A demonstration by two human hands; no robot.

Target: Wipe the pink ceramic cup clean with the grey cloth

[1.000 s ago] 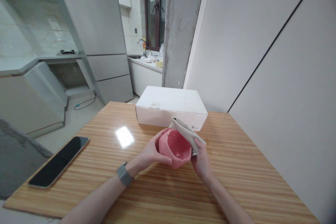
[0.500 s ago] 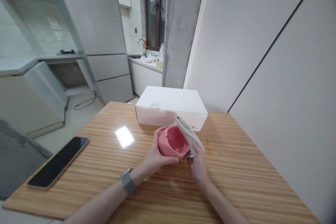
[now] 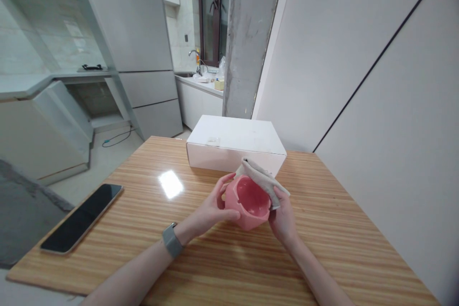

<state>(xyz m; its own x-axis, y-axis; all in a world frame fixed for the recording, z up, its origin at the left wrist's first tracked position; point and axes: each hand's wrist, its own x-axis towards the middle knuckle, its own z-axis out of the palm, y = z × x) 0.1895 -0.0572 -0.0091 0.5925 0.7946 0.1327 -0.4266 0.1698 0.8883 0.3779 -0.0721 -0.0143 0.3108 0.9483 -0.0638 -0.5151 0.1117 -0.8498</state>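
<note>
Shifted right, one pink bowl (image 3: pixel 248 203); left hand (image 3: pixel 215 210) cups, right hand (image 3: pixel 283 220) pinches one cloth (image 3: pixel 261 177).

A rough concrete pillar (image 3: pixel 248 43) stands at the back of the room. Left of the pillar are a grey refrigerator (image 3: pixel 125 33) and a dark-framed window (image 3: pixel 211 9) above a white counter (image 3: pixel 199 103). Right of it, pale wall panels (image 3: pixel 340 48) carry a thin black seam.

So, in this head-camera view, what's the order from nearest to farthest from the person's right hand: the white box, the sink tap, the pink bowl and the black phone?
From the right hand, nearest first:
1. Pink bowl: against the hand, on its left.
2. White box: on the table, beyond the bowl.
3. Black phone: at the table's left side.
4. Sink tap: on the counter, well past the table.
</note>
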